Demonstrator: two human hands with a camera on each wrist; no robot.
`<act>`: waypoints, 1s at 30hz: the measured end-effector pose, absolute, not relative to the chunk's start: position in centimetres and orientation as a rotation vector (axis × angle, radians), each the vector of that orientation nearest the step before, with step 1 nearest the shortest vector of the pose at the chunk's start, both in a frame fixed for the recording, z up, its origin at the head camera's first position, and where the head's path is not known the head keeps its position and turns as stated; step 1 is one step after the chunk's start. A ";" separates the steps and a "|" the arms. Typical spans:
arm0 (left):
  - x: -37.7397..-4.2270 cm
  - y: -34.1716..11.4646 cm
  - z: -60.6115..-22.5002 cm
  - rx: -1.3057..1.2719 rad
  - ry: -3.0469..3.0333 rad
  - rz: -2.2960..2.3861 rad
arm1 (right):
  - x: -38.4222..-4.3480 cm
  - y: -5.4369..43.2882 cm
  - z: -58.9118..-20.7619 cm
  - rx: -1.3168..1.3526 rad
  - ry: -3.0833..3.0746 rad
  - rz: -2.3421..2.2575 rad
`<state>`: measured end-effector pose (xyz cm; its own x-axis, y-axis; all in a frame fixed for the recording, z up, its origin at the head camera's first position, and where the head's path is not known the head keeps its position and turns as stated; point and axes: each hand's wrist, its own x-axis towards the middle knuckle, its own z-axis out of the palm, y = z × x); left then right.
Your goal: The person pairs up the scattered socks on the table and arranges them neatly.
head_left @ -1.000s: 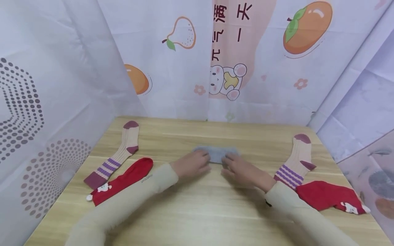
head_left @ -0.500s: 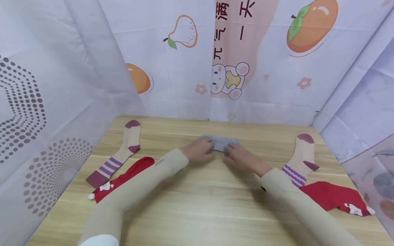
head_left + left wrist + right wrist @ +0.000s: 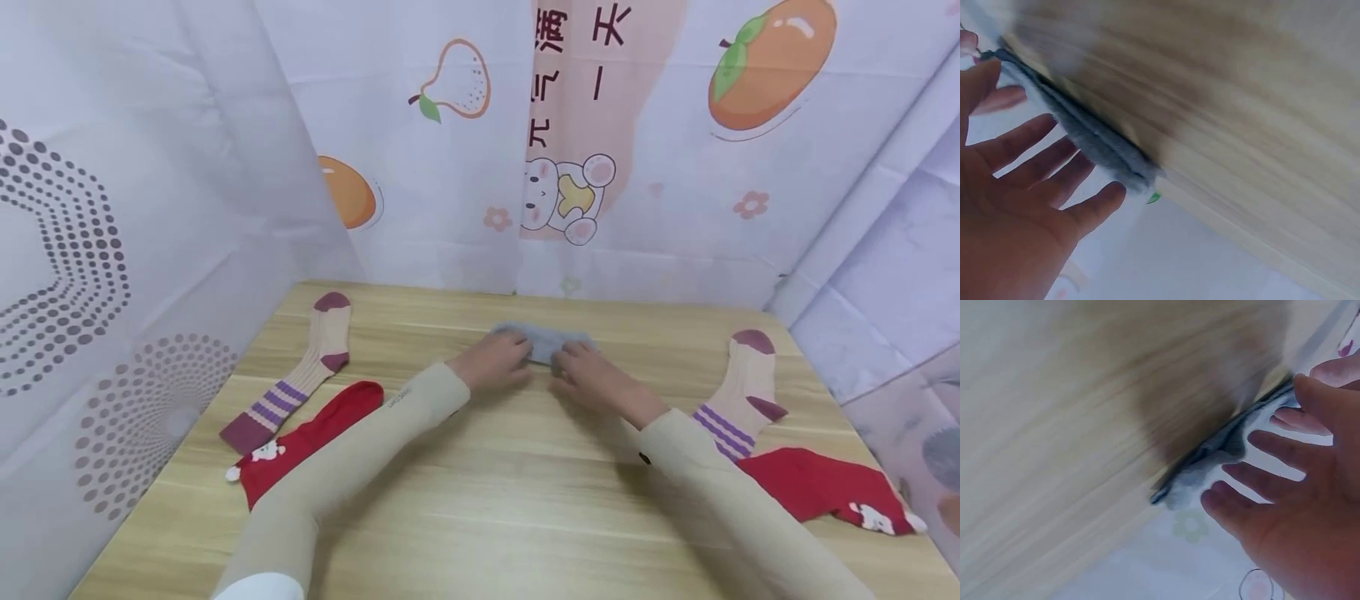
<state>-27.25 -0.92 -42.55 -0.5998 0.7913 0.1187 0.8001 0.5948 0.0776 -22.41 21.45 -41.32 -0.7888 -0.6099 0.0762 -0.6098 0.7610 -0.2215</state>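
A folded grey-blue cloth (image 3: 545,343) lies as a narrow strip near the table's back edge. My left hand (image 3: 495,360) is at its left part, and my right hand (image 3: 596,380) at its right part. In the left wrist view the fingers (image 3: 1063,169) are spread and fairly straight, their tips touching the cloth (image 3: 1094,134). Much the same shows in the right wrist view: loosely extended fingers (image 3: 1229,503) reach the cloth (image 3: 1204,469), whose layered edge faces the table. Neither hand visibly curls round it.
On the left lie a cream-and-purple striped sock (image 3: 326,333) and a red sock (image 3: 322,429), partly under the left sleeve. A similar striped sock (image 3: 750,375) and red sock (image 3: 821,479) lie on the right. Printed curtains (image 3: 450,200) stand behind the wooden table (image 3: 510,517).
Both hands and the grey-blue cloth have moved away from me toward the table's back edge, mostly in the first half second. The socks have stayed in place; the head view has shifted slightly.
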 end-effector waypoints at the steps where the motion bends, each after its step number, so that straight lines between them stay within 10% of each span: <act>1: -26.8 -1.2 -42.4 -1.373 -2.722 -0.207 | -22.2 21.4 -41.2 -1.042 2.963 -0.375; 30: -9.3 -22.1 -39.1 -0.603 -2.832 -0.363 | -19.1 5.9 -40.0 -1.357 2.865 -0.549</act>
<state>-9.33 -22.12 -39.05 -0.8906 0.3688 0.2660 0.4240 0.8849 0.1928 -19.14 5.95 -39.96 -0.6417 -0.7372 0.2114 -0.7631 0.5864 -0.2716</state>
